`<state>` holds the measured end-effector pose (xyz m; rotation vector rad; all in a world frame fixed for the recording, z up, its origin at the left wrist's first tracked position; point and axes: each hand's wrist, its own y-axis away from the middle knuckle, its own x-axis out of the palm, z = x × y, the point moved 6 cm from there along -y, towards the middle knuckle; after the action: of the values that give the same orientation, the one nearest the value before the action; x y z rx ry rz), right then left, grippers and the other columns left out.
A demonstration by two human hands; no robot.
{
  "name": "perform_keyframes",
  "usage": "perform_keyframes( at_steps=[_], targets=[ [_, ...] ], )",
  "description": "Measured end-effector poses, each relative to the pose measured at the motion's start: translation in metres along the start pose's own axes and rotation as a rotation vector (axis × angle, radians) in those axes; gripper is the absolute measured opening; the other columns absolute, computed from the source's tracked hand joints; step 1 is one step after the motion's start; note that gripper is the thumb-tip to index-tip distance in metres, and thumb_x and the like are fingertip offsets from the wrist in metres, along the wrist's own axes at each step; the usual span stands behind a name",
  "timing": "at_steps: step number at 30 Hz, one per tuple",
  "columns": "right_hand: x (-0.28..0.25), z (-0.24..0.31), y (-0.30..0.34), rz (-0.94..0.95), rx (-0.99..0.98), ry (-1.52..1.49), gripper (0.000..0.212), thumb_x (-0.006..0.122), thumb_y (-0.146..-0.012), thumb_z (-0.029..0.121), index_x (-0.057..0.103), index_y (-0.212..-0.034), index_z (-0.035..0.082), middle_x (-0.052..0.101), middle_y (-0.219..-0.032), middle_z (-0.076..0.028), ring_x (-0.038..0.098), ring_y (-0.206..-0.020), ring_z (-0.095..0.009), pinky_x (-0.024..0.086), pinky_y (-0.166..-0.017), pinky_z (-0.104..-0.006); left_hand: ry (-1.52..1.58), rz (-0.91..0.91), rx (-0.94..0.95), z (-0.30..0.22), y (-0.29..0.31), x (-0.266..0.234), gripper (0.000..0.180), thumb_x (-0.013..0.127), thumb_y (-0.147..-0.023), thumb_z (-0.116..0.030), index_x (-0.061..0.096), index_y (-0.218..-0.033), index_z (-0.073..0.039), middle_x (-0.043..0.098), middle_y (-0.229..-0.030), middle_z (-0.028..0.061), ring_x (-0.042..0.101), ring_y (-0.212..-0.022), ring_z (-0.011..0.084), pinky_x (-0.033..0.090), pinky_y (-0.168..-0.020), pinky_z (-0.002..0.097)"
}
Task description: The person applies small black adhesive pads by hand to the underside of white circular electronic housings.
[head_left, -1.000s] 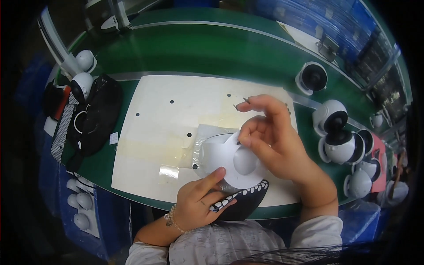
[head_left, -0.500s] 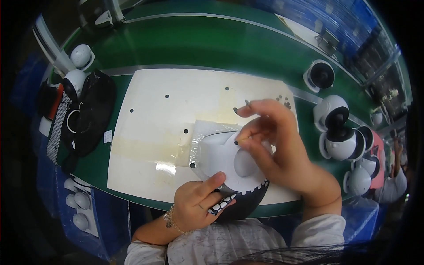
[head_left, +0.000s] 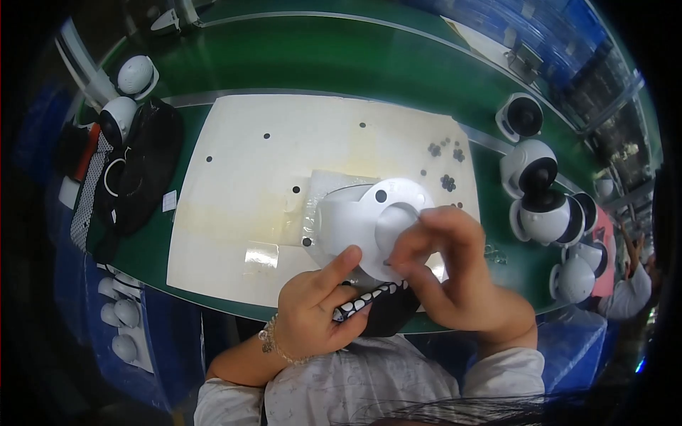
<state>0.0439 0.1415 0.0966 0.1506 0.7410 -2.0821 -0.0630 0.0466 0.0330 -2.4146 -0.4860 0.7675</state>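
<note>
A white security camera [head_left: 341, 221] lies over a clear-wrapped pad [head_left: 310, 220], its round base turned up. One black round dot [head_left: 381, 196] sits on the base's far rim. My left hand [head_left: 309, 309] is closed around the camera's near side, thumb pressed on the white shell. Between its fingers is also a black sheet with white oval spots [head_left: 359, 301]. My right hand [head_left: 451, 266] pinches at the base's near edge, fingertips touching or close to it. A small dark dot shows at those fingertips, partly hidden by them.
Beneath the work is a cream board [head_left: 234, 199] with scattered black dots and dark dot clusters at its right. Several white-and-black cameras [head_left: 543, 224] stand along the right side. A black bag [head_left: 153, 170] lies at left. Another person's sleeve [head_left: 629, 298] shows far right.
My right hand has moved from the base's far rim to its near edge. A black dot now stays on the far rim. My left hand keeps its hold.
</note>
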Motion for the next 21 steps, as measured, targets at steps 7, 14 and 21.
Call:
perform_keyframes(
  at_steps=[7, 14, 21],
  targets=[
    [0.0079, -0.0035, 0.0002, 0.019, 0.076, 0.121, 0.066, 0.054, -0.068, -0.014, 0.027, -0.126, 0.003, 0.052, -0.074, -0.009, 0.051, -0.069, -0.025, 0.042, -0.064, -0.0319, 0.006, 0.097, 0.048, -0.0037, -0.0004, 0.0001, 0.016, 0.06, -0.063, 0.001, 0.058, -0.078, 0.007, 0.038, -0.129, 0.0202, 0.055, -0.058, 0.0167, 0.044, -0.058, 0.0256],
    [0.0114, -0.0035, 0.0002, 0.123, 0.094, 0.206, 0.072, 0.05, -0.074, -0.016, 0.013, -0.132, 0.005, 0.051, -0.083, -0.01, 0.054, -0.077, -0.016, 0.043, -0.072, -0.0264, -0.002, 0.11, -0.002, -0.0034, 0.0018, -0.0004, 0.013, 0.059, -0.064, 0.002, 0.057, -0.077, 0.007, 0.039, -0.129, 0.0195, 0.055, -0.059, 0.0175, 0.044, -0.06, 0.0259],
    [0.0106, -0.0027, 0.0014, 0.092, 0.06, 0.149, 0.072, 0.049, -0.075, -0.015, 0.009, -0.132, 0.004, 0.051, -0.084, -0.01, 0.053, -0.077, -0.016, 0.043, -0.072, -0.0258, -0.016, 0.103, 0.005, -0.0043, 0.0009, 0.0001, 0.014, 0.058, -0.064, 0.002, 0.057, -0.077, 0.007, 0.039, -0.129, 0.0192, 0.055, -0.059, 0.0176, 0.043, -0.06, 0.0257]
  ],
)
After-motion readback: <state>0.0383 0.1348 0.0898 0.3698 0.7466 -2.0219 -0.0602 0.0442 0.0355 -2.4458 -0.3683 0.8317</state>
